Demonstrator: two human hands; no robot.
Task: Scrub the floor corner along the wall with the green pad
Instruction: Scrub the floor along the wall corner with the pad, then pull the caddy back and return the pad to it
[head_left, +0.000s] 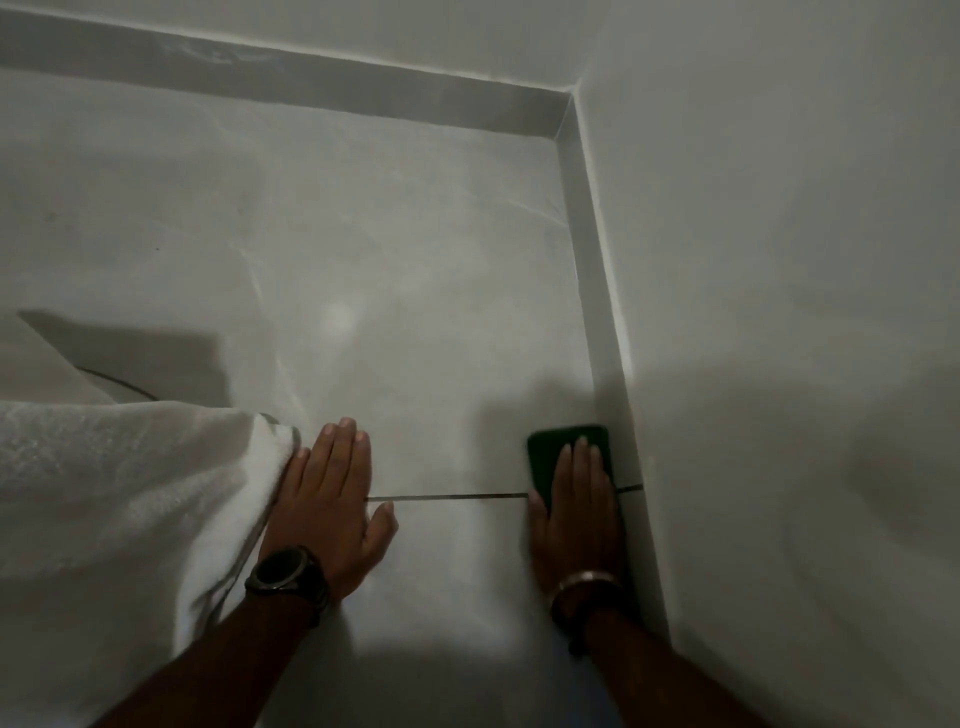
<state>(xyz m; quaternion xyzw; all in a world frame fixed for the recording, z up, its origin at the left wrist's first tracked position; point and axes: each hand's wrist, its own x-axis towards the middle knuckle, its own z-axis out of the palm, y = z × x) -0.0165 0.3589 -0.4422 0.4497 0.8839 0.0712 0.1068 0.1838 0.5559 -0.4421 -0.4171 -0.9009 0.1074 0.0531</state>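
Observation:
A dark green pad (558, 447) lies flat on the pale tiled floor (415, 312), tight against the skirting (597, 291) of the right wall. My right hand (576, 512) presses down on the pad with straight fingers, covering its near half. My left hand (332, 499) rests flat on the floor to the left, fingers together, holding nothing. A dark grout line (447, 498) runs between the two hands. The floor corner (566, 117) where the two walls meet is farther ahead, at the upper right.
A white cloth (119, 493) hangs or lies at the left, touching my left hand. The right wall (779, 312) rises close beside my right arm. A grey skirting strip (260, 78) runs along the far wall. Open floor stretches ahead.

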